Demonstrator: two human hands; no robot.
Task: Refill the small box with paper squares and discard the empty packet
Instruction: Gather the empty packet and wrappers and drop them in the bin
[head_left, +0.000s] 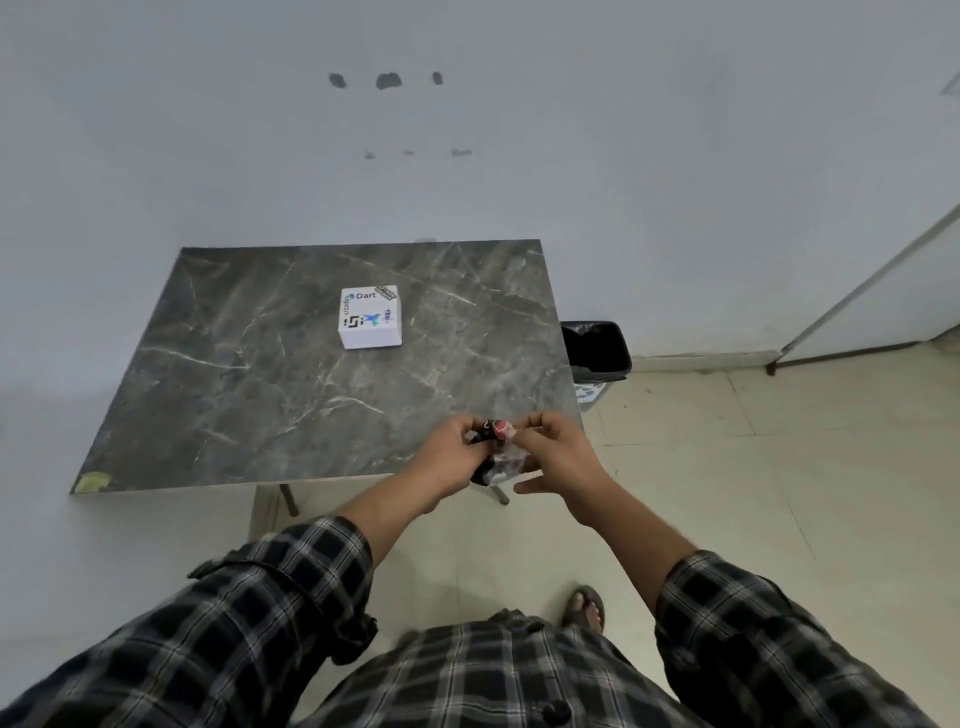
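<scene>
Both sets of fingers are pinching the packet (497, 453) at its top, left hand (451, 457) and right hand (551, 451) gripping it over the near edge of the marble table (234, 364). The small box (371, 317), reading "Dart", is sitting closed mid-table; the black bin (597, 347) is standing beside the table.

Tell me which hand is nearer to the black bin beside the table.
Right. The right hand holds the packet over the table's near right corner, closest to the black bin. The left hand grips the packet's other side, farther from the bin.
</scene>
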